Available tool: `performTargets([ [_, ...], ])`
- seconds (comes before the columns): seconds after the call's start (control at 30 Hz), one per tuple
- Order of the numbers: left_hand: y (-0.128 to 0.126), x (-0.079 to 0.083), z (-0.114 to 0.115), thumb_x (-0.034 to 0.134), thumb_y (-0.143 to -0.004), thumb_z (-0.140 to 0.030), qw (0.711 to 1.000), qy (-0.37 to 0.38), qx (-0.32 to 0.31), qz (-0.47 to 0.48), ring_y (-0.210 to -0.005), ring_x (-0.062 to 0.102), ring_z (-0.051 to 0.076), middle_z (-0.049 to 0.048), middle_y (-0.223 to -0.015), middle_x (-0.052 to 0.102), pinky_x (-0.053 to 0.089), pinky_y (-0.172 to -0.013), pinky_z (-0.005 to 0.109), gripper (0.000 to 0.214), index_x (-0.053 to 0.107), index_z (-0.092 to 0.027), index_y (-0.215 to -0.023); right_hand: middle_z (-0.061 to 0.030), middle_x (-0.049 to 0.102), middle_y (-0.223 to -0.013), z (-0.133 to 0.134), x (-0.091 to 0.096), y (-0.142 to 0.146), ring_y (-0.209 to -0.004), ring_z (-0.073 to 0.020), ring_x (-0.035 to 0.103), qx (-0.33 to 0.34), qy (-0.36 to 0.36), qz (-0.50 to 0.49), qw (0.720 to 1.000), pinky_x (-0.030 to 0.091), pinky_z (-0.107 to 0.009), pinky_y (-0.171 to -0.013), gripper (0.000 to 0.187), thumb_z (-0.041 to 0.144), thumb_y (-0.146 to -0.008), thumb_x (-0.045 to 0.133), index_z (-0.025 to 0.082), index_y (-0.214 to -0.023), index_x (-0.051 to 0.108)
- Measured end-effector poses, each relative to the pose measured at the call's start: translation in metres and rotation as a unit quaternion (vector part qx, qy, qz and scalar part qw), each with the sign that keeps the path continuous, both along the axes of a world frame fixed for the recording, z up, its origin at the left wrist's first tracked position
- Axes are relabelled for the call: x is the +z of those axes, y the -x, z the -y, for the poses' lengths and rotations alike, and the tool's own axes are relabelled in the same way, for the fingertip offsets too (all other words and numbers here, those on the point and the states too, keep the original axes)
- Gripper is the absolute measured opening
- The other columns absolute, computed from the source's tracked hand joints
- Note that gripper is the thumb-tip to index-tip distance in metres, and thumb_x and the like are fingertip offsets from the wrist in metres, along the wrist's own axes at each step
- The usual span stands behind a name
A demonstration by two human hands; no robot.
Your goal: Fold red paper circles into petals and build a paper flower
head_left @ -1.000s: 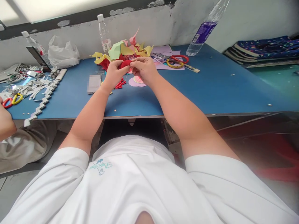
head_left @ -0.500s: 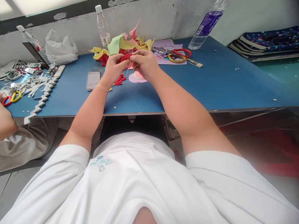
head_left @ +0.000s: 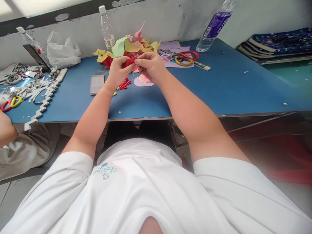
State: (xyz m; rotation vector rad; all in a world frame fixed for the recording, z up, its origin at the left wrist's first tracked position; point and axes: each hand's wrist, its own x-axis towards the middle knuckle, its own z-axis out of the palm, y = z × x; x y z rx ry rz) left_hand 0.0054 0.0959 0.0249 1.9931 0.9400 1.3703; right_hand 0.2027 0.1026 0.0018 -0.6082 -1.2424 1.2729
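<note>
Red held pc (head_left: 131,61), blue tabletop (head_left: 204,84), lt-purple disc (head_left: 138,82), red/yellow-hndl scissors (head_left: 180,54), purple-label btl (head_left: 216,26)

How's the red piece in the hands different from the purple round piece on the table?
The red piece is deep red; the purple round piece is pale. Fingers hold the red piece up, while the purple round piece lies on the table under smaller circles. Both look like paper.

matt red paper (head_left: 131,61), clear plastic bottle (head_left: 214,27), smooth blue tabletop (head_left: 209,84)

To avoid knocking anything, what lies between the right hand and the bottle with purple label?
In the head view, scissors and purple paper lie between them.
</note>
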Motion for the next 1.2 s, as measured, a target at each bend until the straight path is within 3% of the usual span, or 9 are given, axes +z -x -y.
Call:
performTargets([
  [0.17,-0.002,0.001,0.004,0.103,-0.093,-0.024,0.998,-0.027,0.052,-0.031,-0.076,0.049,0.023,-0.0010,-0.071,0.044,0.043,-0.076,0.042,0.054,0.056,-0.027,-0.067,0.0039,0.066,-0.067,0.002,0.004,0.000,-0.073,-0.0189,0.054,-0.003,-0.008,0.014,1.000,0.046,-0.033,-0.068,0.050,0.047,-0.056,0.123,0.030,-0.078,0.081],
  [0.27,-0.003,0.001,0.007,0.101,-0.091,-0.022,0.998,-0.029,0.059,-0.025,-0.078,0.050,0.023,-0.0006,-0.072,0.046,0.045,-0.077,0.041,0.048,0.059,-0.027,-0.068,0.0043,0.068,-0.069,0.002,0.003,0.001,-0.076,-0.0207,0.053,-0.016,-0.008,0.036,0.999,0.047,-0.037,-0.070,0.059,0.060,-0.052,0.126,0.035,-0.078,0.081],
  [0.33,-0.005,0.002,0.008,0.099,-0.091,-0.022,0.998,-0.027,0.057,-0.014,-0.078,0.050,0.023,-0.0005,-0.073,0.047,0.047,-0.077,0.041,0.046,0.059,-0.027,-0.068,0.0054,0.067,-0.068,0.002,0.002,0.002,-0.076,-0.0209,0.050,-0.025,-0.017,0.048,0.998,0.047,-0.039,-0.072,0.060,0.065,-0.053,0.125,0.036,-0.078,0.079],
  [0.5,-0.007,0.002,0.011,0.097,-0.090,-0.025,0.999,-0.015,0.051,-0.004,-0.076,0.049,0.023,-0.0008,-0.070,0.043,0.046,-0.073,0.040,0.047,0.056,-0.028,-0.067,0.0031,0.066,-0.070,0.003,0.001,0.003,-0.075,-0.0212,0.050,-0.032,-0.037,0.057,0.997,0.043,-0.043,-0.077,0.042,0.055,-0.068,0.115,0.035,-0.077,0.079],
  [0.7,-0.007,0.004,0.012,0.099,-0.084,-0.024,0.998,-0.008,0.055,-0.010,-0.078,0.052,0.025,0.0001,-0.068,0.047,0.048,-0.073,0.042,0.043,0.060,-0.029,-0.067,-0.0004,0.064,-0.073,0.009,0.006,-0.002,-0.078,-0.0257,0.046,-0.055,-0.057,0.104,0.991,0.045,-0.049,-0.082,0.049,0.067,-0.064,0.115,0.039,-0.073,0.076],
  [0.8,-0.006,0.003,0.012,0.102,-0.083,-0.024,0.999,-0.010,0.045,-0.006,-0.080,0.053,0.026,0.0001,-0.069,0.047,0.053,-0.075,0.043,0.044,0.062,-0.031,-0.067,0.0011,0.064,-0.070,0.007,0.005,-0.003,-0.077,-0.0245,0.044,-0.055,-0.071,0.100,0.991,0.043,-0.046,-0.079,0.039,0.057,-0.070,0.112,0.038,-0.073,0.077],
  [0.93,-0.003,0.001,0.008,0.104,-0.084,-0.030,0.999,-0.014,0.045,-0.010,-0.078,0.049,0.025,0.0014,-0.072,0.049,0.049,-0.074,0.043,0.045,0.063,-0.030,-0.065,0.0048,0.058,-0.066,-0.002,0.000,-0.002,-0.071,-0.0188,0.041,-0.051,-0.092,0.067,0.992,0.040,-0.041,-0.075,0.023,0.042,-0.075,0.101,0.033,-0.075,0.080],
  [1.1,0.000,-0.004,-0.002,0.104,-0.090,-0.048,1.000,0.002,0.028,-0.005,-0.074,0.043,0.023,0.0023,-0.072,0.048,0.041,-0.071,0.044,0.053,0.061,-0.030,-0.064,0.0052,0.059,-0.066,-0.008,-0.003,-0.002,-0.067,-0.0181,0.047,-0.050,-0.096,0.063,0.992,0.045,-0.039,-0.071,0.027,0.039,-0.081,0.106,0.029,-0.081,0.081],
  [1.2,0.001,-0.006,-0.008,0.102,-0.091,-0.049,1.000,0.004,0.020,-0.003,-0.071,0.041,0.022,0.0013,-0.070,0.047,0.040,-0.071,0.046,0.054,0.060,-0.031,-0.063,0.0040,0.062,-0.069,-0.007,-0.002,-0.001,-0.069,-0.0194,0.047,-0.060,-0.099,0.061,0.991,0.047,-0.041,-0.070,0.032,0.045,-0.081,0.112,0.031,-0.082,0.083],
])
